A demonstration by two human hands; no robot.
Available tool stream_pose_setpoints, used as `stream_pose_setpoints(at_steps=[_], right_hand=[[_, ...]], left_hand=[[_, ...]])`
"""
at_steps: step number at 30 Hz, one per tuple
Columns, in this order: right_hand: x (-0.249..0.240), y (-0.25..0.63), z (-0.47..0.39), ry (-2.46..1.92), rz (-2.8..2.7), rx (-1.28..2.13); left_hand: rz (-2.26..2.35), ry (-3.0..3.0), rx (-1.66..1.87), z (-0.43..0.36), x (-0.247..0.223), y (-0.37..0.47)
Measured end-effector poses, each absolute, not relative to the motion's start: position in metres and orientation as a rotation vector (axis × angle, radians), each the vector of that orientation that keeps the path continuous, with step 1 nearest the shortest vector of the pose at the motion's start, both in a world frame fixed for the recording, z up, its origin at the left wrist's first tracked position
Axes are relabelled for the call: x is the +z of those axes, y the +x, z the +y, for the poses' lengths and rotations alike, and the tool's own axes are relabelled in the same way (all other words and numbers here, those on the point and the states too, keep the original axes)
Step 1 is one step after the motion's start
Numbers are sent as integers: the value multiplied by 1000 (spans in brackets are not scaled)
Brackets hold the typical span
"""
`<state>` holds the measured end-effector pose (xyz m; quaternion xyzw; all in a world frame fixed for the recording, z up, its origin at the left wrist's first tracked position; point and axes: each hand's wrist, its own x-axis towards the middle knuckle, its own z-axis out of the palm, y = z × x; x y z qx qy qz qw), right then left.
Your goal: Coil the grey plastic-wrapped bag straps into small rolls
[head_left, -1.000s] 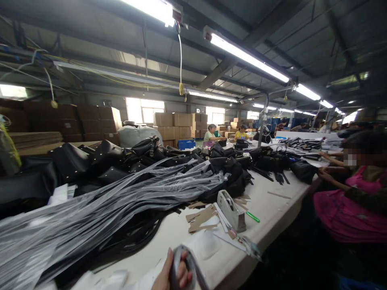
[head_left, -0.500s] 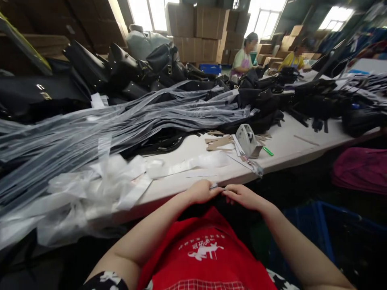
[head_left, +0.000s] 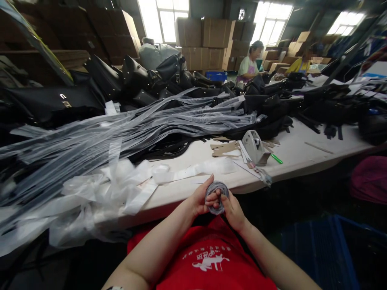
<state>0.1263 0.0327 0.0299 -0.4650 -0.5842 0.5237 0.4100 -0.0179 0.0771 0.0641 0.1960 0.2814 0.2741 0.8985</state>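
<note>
A coiled grey plastic-wrapped strap [head_left: 223,187] is held between both hands at the table's front edge. My left hand [head_left: 202,198] curls round its left side, with fingers reaching over the middle of the coil. On the right side, my right hand [head_left: 234,209] grips the coil, its fingertips near the centre. Beyond the hands lie long grey plastic-wrapped straps [head_left: 157,119]. Crumpled white film [head_left: 99,187] spreads to the left. A grey tape dispenser [head_left: 254,148] stands to the right, beside brown card strips [head_left: 224,149].
Black bags [head_left: 105,78] are heaped along the back. A green pen-like object [head_left: 276,158] lies right of the dispenser. Blue crate [head_left: 338,241] at lower right, maroon bundle [head_left: 369,179] above it. Two people [head_left: 249,66] work in the background.
The hands have turned and moved slightly apart, and the grey coil now shows between them. The whole view has shifted, with the table contents appearing lower and farther right.
</note>
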Motion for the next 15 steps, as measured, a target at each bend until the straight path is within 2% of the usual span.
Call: stream_pose_setpoints(at_steps=[6, 9, 12, 15], right_hand=[[40, 149, 53, -1313, -1481, 1033], [44, 157, 57, -1424, -1475, 968], [44, 157, 55, -1408, -1355, 1144], [45, 151, 50, -1302, -1152, 1442]], left_hand=[[944, 561, 1075, 80, 48, -17], [969, 856, 948, 76, 49, -21], [915, 1120, 734, 67, 55, -19], [915, 1096, 782, 57, 61, -13]])
